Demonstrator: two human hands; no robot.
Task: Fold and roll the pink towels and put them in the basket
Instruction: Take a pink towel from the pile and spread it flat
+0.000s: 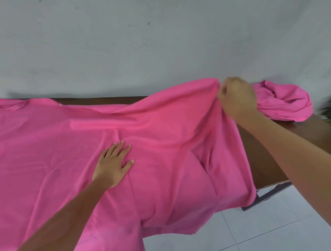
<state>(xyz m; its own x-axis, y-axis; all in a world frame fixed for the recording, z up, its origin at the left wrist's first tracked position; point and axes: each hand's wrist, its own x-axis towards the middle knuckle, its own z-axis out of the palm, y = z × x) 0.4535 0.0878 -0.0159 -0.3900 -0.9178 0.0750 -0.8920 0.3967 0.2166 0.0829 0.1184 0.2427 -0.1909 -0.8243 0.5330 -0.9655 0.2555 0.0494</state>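
Observation:
A large pink towel [58,148] lies spread over most of the brown table [259,159], its near edge hanging over the front. My left hand [113,162] presses flat on the towel's middle with straight fingers. My right hand [237,96] grips the towel's far right corner and holds it lifted above the table. A second pink towel [285,102] lies bunched in a heap at the table's far right, just behind my right hand. No basket is in view.
A grey wall [158,41] rises right behind the table. White floor tiles [267,225] show at the lower right beneath the table's metal frame [266,195]. Something green and blurred [329,114] sits at the right edge.

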